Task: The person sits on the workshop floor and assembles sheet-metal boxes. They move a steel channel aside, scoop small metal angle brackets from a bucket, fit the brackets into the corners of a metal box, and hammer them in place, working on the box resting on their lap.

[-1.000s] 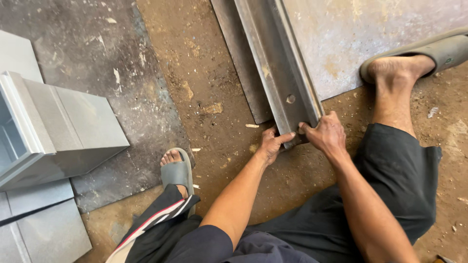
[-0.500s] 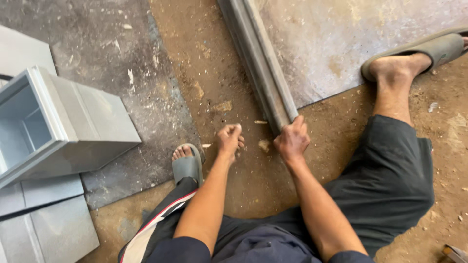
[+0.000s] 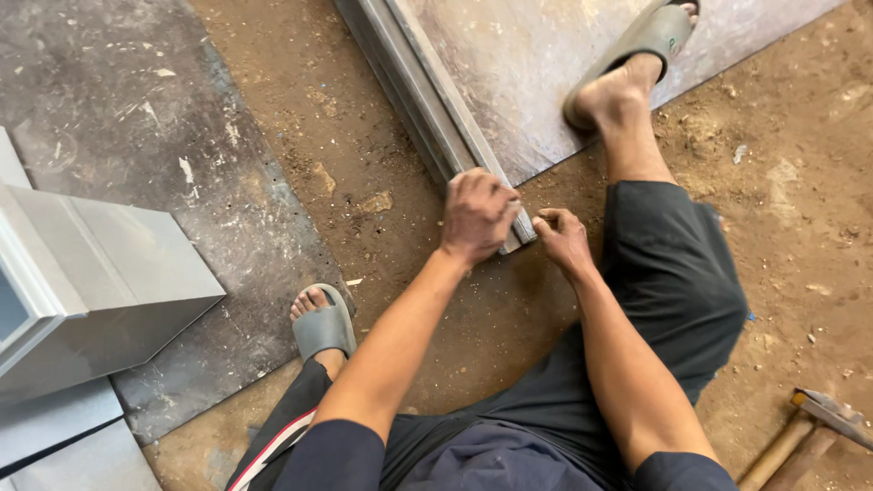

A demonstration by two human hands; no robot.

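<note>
Hands are meeting at the near end of the steel channel (image 3: 427, 91): left hand (image 3: 477, 214) curling over it, right hand (image 3: 564, 238) pinching its corner.

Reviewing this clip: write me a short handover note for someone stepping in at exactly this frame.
Left hand: closed over the near end of the long metal channel.
Right hand: at the same end, fingers curled; grip unclear.
Channel lies on the dirt along the edge of the metal sheet. Folded metal box sits to the left, hammer lower right, untouched.
Done and left: cannot tell from this view.
</note>
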